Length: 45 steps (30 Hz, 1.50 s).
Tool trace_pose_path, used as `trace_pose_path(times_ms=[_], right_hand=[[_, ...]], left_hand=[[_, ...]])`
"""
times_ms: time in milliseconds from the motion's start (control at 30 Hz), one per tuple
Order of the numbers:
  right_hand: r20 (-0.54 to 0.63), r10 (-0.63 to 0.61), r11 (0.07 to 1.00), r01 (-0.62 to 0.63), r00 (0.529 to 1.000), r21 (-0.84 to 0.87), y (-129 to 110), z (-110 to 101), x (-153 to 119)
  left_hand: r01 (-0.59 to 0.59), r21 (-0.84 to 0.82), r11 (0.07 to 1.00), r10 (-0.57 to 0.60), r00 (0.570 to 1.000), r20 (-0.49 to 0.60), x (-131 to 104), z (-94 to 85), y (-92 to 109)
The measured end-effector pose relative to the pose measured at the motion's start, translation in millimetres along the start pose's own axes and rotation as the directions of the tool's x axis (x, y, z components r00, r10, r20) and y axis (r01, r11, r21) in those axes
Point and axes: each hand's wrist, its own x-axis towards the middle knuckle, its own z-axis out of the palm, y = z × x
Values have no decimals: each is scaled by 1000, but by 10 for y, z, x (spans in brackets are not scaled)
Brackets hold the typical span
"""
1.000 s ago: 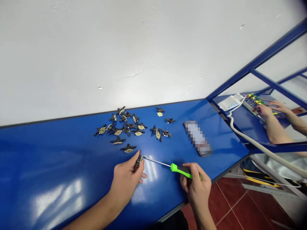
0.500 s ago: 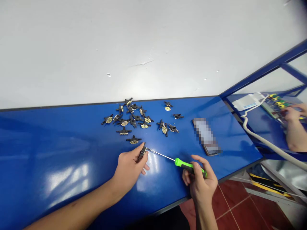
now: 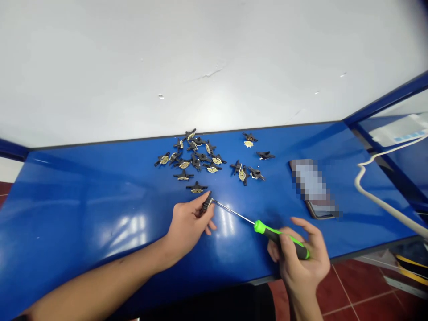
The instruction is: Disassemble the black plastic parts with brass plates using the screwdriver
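Part (image 3: 206,205): is sitting between thumb and fingers of the left hand (image 3: 187,223), just above the bench (image 3: 100,187); clock directions below are counting from it.
Left grip: is pinching the part closed, from about 7 o'clock.
Driver (image 3: 281,239): is pointing in from 4 o'clock, its tip meeting the part's plate side; whether it is seating in a screw is too small to tell.
Right grip: the right hand (image 3: 301,256) is closing thumb and fingers round the handle, one finger standing clear.
Cluster (image 3: 195,162): most loose parts are lying here, around 11 to 12 o'clock.
Small group (image 3: 242,174): a few more are lying around 1 to 2 o'clock.
Phone (image 3: 312,185): is lying at 3 o'clock.
Progress: the held part is apparently undergoing driver work; nothing is marking which loose parts are finished or waiting, so what remains cannot be told.
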Motion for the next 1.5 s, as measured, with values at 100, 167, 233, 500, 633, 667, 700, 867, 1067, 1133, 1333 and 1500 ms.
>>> trace_pose_path(times_ms=[100,167,233,500,633,667,700,867,1067,1133,1333,1500], right_hand=[[39,-108,992,105,993,70,-4,-5,24],[69,-73,990,64,995,122,21,-9,40],[79,-18,986,5,997,165,53,-10,44],[131,-79,985,57,988,164,61,-13,36],[150,-59,989,37,987,143,110,-20,38],[143,-48,992,31,989,121,119,-20,38],[130,-44,994,30,991,103,123,-21,39],[135,-116,992,107,984,71,109,-66,20],[285,206,976,-176,936,-129,133,-272,-97],[306,344,934,-290,887,-208,59,-330,-98],[591,466,871,-223,658,-438,-397,-252,34],[498,527,831,-295,689,-471,-415,-160,52]], left_hand=[[5,15,1000,-5,1000,3,2,3,9],[12,25,1000,-12,1000,2,2,7,24],[18,21,1000,-18,1000,-6,1,8,40],[-4,10,1000,4,1000,-4,22,-10,12],[-16,28,999,16,1000,3,27,-20,-37],[-21,29,999,21,1000,5,26,-21,-45],[-27,28,999,26,1000,4,25,-22,-50],[-35,44,998,35,999,10,16,-22,-40],[-20,63,998,19,1000,17,17,-21,-17],[-10,88,996,8,1000,22,15,-25,-27],[-53,120,991,48,998,46,-8,-31,-87],[-51,88,995,46,997,60,-25,-33,-94]])
